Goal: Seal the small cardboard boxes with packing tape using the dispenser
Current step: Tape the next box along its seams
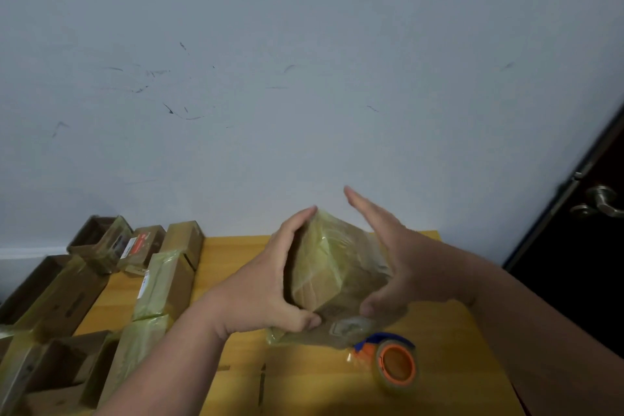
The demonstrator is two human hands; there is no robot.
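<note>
A small cardboard box (329,272) wrapped in yellowish clear tape sits tilted on the yellow table (233,257), one corner pointing up. My left hand (270,284) presses flat against its left face, thumb under the near edge. My right hand (388,260) lies along its right face with the fingers straight and the thumb at the lower front. The tape dispenser (393,363), with a blue frame, an orange core and a clear tape roll, lies on the table just in front of the box, touched by neither hand.
Several other cardboard boxes (165,284), some taped and some open-topped, crowd the left side of the table. A pale scuffed wall (304,78) rises behind. A dark door with a metal lever handle (601,204) stands at the right.
</note>
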